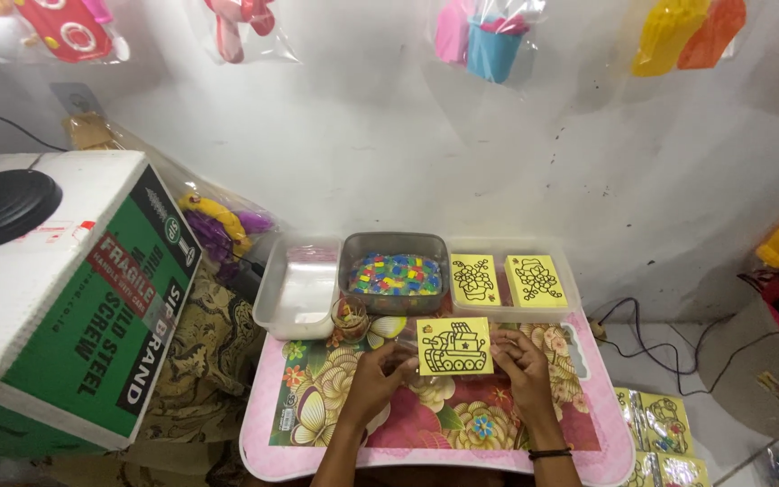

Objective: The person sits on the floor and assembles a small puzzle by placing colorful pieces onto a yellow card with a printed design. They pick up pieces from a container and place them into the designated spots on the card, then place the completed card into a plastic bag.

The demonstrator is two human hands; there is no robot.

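Head view: Both hands hold one yellow card above the middle of the bench, a small pink-rimmed surface with a floral top. The card is square, bright yellow, and carries a black outline drawing of a tank; it faces up, tilted slightly. The left hand grips the card's left edge, fingers clamped on it. The right hand grips the right edge, fingers likewise clamped on it; a dark band sits on that wrist.

Beyond the card, three trays stand side by side at the bench's far edge. The left tray is clear with whitish contents. The middle tray holds many small multicoloured pieces. The right tray holds two more yellow outline cards, flat, side by side. A small clear cup stands just in front of the middle tray.
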